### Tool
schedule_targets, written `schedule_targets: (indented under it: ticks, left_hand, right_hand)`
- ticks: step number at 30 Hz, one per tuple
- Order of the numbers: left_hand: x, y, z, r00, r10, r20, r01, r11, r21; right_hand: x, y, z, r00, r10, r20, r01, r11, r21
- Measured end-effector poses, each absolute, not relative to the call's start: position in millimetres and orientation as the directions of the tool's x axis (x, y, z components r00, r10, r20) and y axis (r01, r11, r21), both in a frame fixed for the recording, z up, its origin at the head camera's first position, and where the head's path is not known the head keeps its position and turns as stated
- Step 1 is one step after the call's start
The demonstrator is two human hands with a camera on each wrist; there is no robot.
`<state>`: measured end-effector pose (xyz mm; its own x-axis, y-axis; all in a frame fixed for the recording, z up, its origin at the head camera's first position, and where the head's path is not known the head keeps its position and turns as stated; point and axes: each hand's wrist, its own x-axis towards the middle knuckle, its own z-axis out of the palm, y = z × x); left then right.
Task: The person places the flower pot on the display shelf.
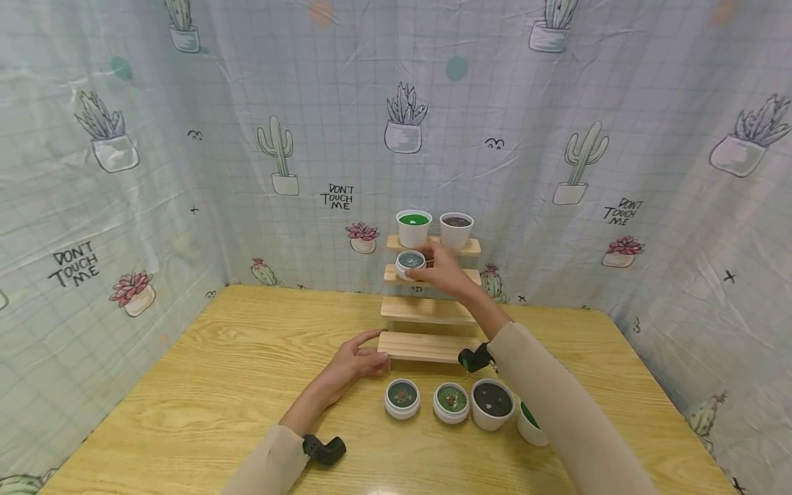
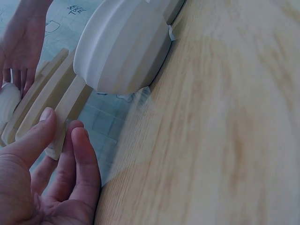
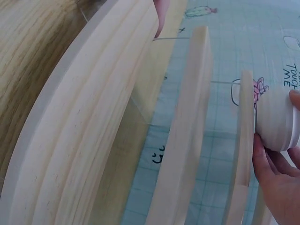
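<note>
A four-step wooden display stand [image 1: 430,346] with clear side supports rises on the table. My right hand [image 1: 447,273] holds a small white tub [image 1: 411,260] with blue-grey speckled contents by its sides, at the left of the second step from the top. In the right wrist view the tub [image 3: 276,119] is right at that step's edge. My left hand [image 1: 351,366] grips the left end of the lowest step. Its thumb [image 2: 42,129] lies on one face of the board, the fingers around the other side.
On the top step stand a white cup with green contents [image 1: 414,230] and one with brown contents [image 1: 456,232]. In front of the stand sit two low tubs, one teal [image 1: 402,399] and one green [image 1: 451,403], a dark-filled cup [image 1: 491,405] and a green-filled cup [image 1: 531,426], partly behind my right sleeve.
</note>
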<state>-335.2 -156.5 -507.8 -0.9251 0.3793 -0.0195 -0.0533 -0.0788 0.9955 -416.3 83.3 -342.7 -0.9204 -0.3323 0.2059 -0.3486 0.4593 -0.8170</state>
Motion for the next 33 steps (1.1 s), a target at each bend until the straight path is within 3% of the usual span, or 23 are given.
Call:
schedule_targets:
  ticks: [33]
  left_hand:
    - [-335.8, -154.7, -508.2, -0.925, 0.380, -0.016, -0.047, -0.073, 0.996]
  right_hand:
    - [-417.4, 82.7, -346.0, -0.940, -0.257, 0.223, -0.322, 0.457, -0.829]
